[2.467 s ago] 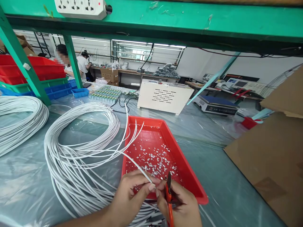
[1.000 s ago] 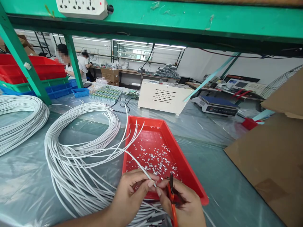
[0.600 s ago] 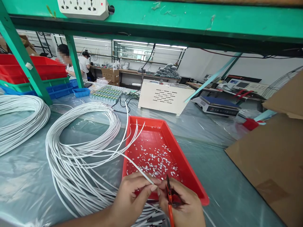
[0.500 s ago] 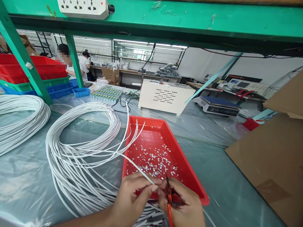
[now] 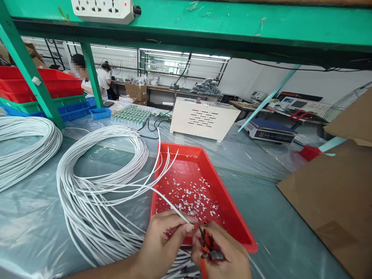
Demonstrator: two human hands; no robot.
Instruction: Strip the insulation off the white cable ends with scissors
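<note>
My left hand [image 5: 162, 242] pinches a white cable [image 5: 170, 204] close to its end, over the near part of a red tray [image 5: 232, 211]. Orange-handled cutters [image 5: 204, 248] are in my right hand [image 5: 225, 252], their dark jaws beside the cable end. The fingertips of both hands nearly meet there, and the very tip of the cable is mostly hidden. Small silvery scraps [image 5: 194, 199] lie scattered across the tray floor. From a coil of white cables [image 5: 66, 170] on the left, several loose ends reach over the tray's left rim. More cable ends lie beneath my hands.
A second cable coil [image 5: 43, 135] lies at far left. Behind the tray stands a cream metal box [image 5: 203, 118], with a scale [image 5: 267, 130] to its right. Cardboard [image 5: 328, 201] rises at right. A green shelf beam [image 5: 221, 23] crosses overhead. Two people sit in the background.
The cutters have turned in my right hand, their jaws now tilting left toward the cable end. My left hand keeps its pinch on the cable almost unmoved.
</note>
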